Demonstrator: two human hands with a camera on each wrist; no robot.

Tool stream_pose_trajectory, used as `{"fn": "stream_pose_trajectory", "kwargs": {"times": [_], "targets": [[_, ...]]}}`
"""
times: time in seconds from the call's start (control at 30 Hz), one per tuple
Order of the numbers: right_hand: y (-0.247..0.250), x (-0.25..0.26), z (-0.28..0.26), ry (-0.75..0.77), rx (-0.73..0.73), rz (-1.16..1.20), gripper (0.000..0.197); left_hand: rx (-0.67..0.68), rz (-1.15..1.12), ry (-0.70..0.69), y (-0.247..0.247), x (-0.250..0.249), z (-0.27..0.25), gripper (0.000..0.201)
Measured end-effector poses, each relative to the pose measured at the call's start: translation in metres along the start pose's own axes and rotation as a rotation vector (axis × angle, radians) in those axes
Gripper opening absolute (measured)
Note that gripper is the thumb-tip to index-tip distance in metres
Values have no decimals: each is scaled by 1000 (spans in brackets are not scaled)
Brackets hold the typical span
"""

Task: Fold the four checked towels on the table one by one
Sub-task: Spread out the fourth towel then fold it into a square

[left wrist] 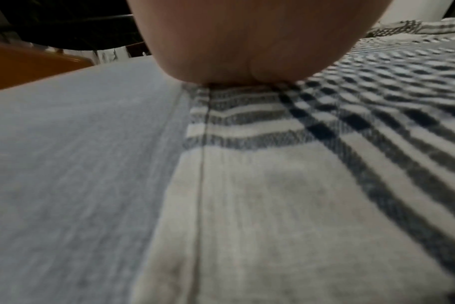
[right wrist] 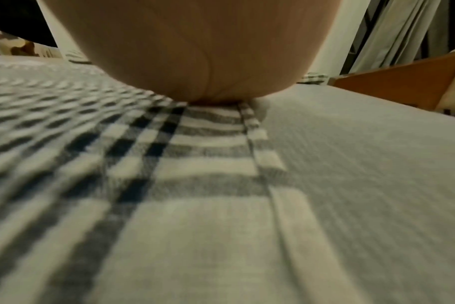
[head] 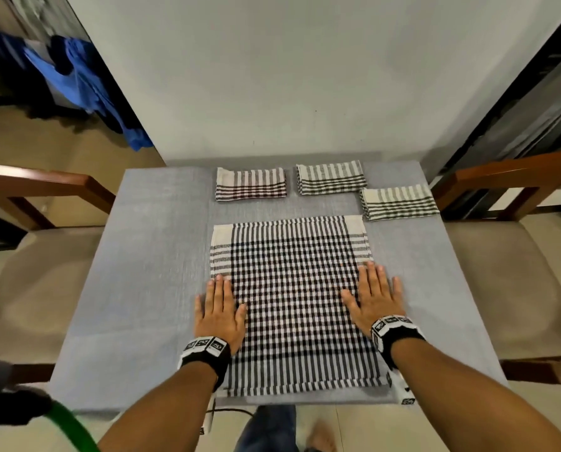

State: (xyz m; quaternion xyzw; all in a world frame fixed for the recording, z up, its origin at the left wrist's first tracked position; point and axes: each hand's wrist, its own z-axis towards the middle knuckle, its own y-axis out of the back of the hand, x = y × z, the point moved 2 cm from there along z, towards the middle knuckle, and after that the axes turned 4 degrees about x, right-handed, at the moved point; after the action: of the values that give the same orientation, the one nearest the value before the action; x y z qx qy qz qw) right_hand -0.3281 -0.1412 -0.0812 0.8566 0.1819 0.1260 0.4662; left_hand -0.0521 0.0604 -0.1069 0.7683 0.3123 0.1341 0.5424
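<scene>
A pale grey-white wall (head: 305, 76) stood behind the square table w/ grey woven cloth top (head: 148, 272); wooden-framed chairs w/ beige seats (head: 517, 272) sat either side, blue garments (head: 86, 83) hanging far left. Bare cloth ran wide on the table's left, narrower on its right. Towels: 4 total. 1 unfolded black-and-white checked towel (head: 292, 298) lay flat at centre-front, its near hem at the table edge; 3 folded checked towels (head: 250, 184) sat apart along the back & right. Left hand (head: 219, 313) and right hand (head: 375, 296) lay flat, fingers straight, pressing the towel's left & right edges.
</scene>
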Motion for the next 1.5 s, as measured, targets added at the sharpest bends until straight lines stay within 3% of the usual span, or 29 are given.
{"fn": "stream_pose_trajectory", "kwargs": {"times": [0.07,0.17,0.23,0.33,0.47,0.63,0.73,0.83,0.9,1.07,1.2,1.3,1.4,1.5], "targets": [[5,21,-10,71,4,41,81,15,-2,-45,5,-16,-6,77],[-7,74,-34,315,51,61,78,43,37,-283,4,-67,-22,75],[-26,99,-48,379,117,78,81,100,85,-384,-8,-95,-35,74],[-46,90,-56,321,105,55,84,113,74,-315,-27,-99,-46,72],[-50,27,-59,151,52,47,75,4,-8,-174,-38,-55,-56,69],[-46,-20,-74,-12,10,4,83,-1,-34,-17,-36,-20,-77,78],[-41,8,-82,104,-5,29,85,-12,-66,-19,-33,-32,-87,79],[-55,64,-95,312,41,50,78,-20,-22,-195,-36,-73,-98,71],[-70,90,-106,361,94,76,75,42,21,-274,-46,-96,-107,67],[-87,62,-114,302,73,27,71,46,40,-182,-63,-77,-122,66],[-81,5,-118,119,39,60,73,25,-36,-19,-61,-34,-132,74],[-74,-11,-124,40,24,11,78,41,-40,40,-56,-20,-138,77],[-66,13,-120,94,6,9,83,20,-57,-17,-44,-36,-130,80],[-63,63,-108,283,30,38,80,3,-25,-213,-34,-75,-110,76]]}}
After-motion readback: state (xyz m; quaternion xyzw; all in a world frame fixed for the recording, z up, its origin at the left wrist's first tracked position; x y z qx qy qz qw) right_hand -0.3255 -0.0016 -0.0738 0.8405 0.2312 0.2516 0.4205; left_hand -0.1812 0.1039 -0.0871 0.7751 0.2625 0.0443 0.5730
